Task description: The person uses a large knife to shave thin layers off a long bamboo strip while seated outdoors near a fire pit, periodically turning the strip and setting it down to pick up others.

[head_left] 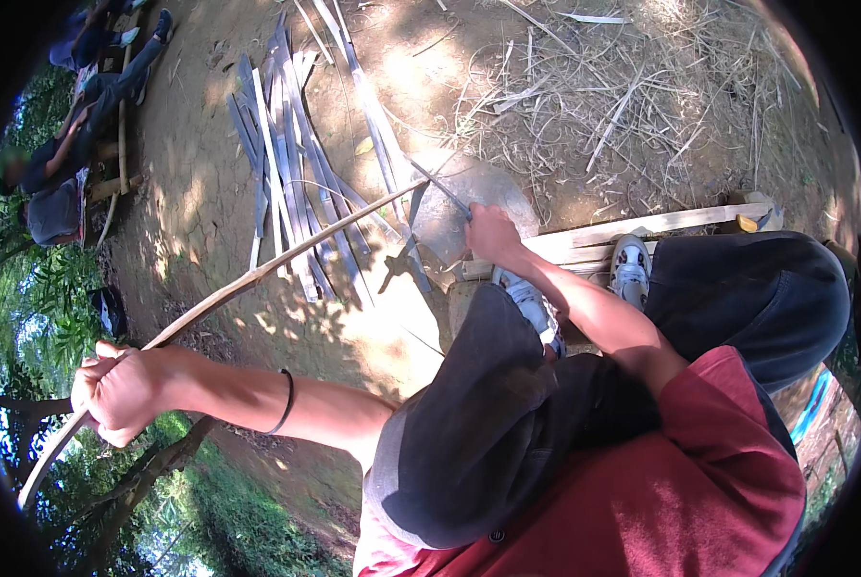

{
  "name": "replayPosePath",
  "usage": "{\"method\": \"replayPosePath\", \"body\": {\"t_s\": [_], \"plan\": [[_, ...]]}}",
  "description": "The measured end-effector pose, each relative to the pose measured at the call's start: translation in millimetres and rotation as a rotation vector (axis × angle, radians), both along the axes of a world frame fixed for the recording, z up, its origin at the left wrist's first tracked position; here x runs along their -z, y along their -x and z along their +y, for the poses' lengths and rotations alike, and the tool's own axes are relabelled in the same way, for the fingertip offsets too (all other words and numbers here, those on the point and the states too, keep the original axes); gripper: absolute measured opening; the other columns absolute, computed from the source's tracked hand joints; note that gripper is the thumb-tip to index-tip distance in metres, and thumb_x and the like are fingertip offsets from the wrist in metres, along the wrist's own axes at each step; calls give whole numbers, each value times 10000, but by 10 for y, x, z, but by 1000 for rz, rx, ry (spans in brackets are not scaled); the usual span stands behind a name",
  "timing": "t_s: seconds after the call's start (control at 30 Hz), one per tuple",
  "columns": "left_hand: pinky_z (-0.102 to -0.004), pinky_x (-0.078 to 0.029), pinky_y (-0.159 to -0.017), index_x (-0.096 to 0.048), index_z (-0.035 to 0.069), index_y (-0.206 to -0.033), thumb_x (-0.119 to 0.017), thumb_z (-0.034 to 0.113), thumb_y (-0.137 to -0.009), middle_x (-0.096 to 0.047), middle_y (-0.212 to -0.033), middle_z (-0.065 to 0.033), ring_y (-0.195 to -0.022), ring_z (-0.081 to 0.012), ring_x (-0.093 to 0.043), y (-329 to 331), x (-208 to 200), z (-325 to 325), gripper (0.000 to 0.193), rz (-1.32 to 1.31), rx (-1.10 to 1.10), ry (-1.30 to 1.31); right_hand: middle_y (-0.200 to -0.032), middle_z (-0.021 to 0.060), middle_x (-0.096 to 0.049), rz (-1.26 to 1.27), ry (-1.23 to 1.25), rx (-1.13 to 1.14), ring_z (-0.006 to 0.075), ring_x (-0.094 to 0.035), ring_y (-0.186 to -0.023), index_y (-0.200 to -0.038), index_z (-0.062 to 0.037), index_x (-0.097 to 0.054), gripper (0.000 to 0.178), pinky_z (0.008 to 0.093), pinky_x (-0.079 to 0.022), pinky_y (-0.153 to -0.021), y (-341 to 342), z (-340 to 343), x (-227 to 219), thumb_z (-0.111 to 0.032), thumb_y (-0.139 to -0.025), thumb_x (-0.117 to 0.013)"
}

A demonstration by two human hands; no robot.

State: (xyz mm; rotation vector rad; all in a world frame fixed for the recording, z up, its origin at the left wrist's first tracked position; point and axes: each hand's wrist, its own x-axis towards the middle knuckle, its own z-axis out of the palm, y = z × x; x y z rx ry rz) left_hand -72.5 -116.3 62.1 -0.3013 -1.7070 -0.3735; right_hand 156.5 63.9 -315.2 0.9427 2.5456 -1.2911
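My left hand [123, 392], stretched out to the left, is wrapped in a fist around a long, thin bamboo strip [276, 263]. The strip slants up from beyond my fist to a large flat stone [498, 188] near the middle. My right hand [493, 234] grips a knife [442, 187], its handle mostly hidden in the fingers. The dark narrow blade points up and left over the stone. Blade and strip end meet or cross there; I cannot tell whether the edge is cutting in.
Long flat bamboo strips [291, 144] lie in a pile beyond the held strip. Curly shavings [584, 96] cover the ground at the upper right. Split bamboo lengths [661, 223] lie by my shoes [630, 269]. Another person [99, 106] sits at the far left.
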Motion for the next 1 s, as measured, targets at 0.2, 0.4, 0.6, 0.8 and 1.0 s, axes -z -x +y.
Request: {"method": "replayPosePath", "body": {"t_s": [0.2,0.4,0.6,0.8,1.0], "plan": [[-334,-292,-345,-303,-5,-675,-486,-160,-699,-313,-545,-49,-391,-172,-280,-4,-49,101,241,27,241,-319,-839,312,-627,37,205,-97,463,-640,-827,-1035,38,-599,277,519,-527,-747,143,-71,-499,-158,-840,-593],[-300,-300,-333,-328,8,-531,-522,-126,-703,-372,-508,-76,-396,-168,-364,-41,-23,153,292,84,84,-130,-884,318,-623,-104,97,-47,471,-631,-877,-1027,46,-595,268,525,-516,-786,53,53,-237,-148,-842,-584],[-316,-259,-330,-259,53,-521,-558,-138,-662,-337,-466,-85,-369,-186,-317,-16,-77,-4,382,109,-20,-53,-979,319,-609,-117,119,-102,468,-615,-940,-1079,32,-581,290,513,-503,-838,89,-31,-350,-145,-849,-580],[-270,-314,-370,-465,-35,-504,-560,-95,-671,-428,-520,-79,-450,-147,-409,-101,24,61,202,34,192,-254,-804,292,-631,-16,103,-79,464,-631,-804,-1039,42,-588,261,511,-516,-757,126,-35,-369,-123,-838,-589],[-289,-244,-423,-322,50,-508,-470,-100,-733,-338,-585,-55,-472,-148,-311,-245,-35,306,309,-8,573,-528,-625,275,-589,219,209,-84,445,-624,-660,-975,72,-591,208,491,-510,-677,175,-83,-766,-73,-827,-579]]}}
